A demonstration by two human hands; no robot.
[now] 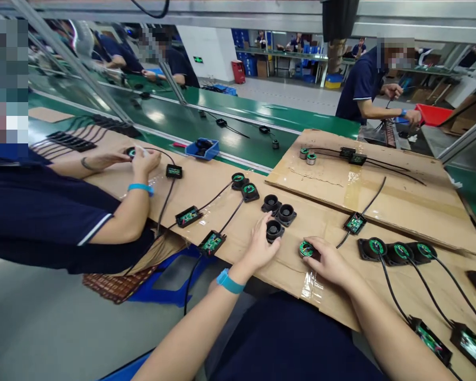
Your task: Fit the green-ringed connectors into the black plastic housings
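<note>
My left hand (pixel 262 246) has its fingers and thumb closed around a black round housing (pixel 275 229) with a square flange, which rests on the cardboard. Two more such black housings (pixel 271 203) sit right behind it, close together. In my right hand (pixel 330 259) is a small round part with a green circuit board (pixel 306 248) on its face, gripped between thumb and fingers. A black cable runs from behind that hand to a small open box with a green circuit board (pixel 355 223).
To the right, several black housings (pixel 400 252) hold green boards with cables. Finished-looking pairs of boxes (pixel 212 242) and housings lie left. A co-worker's hands (pixel 143 159) work at far left. A raised cardboard sheet (pixel 325 180) and a blue bin (pixel 202 148) stand behind.
</note>
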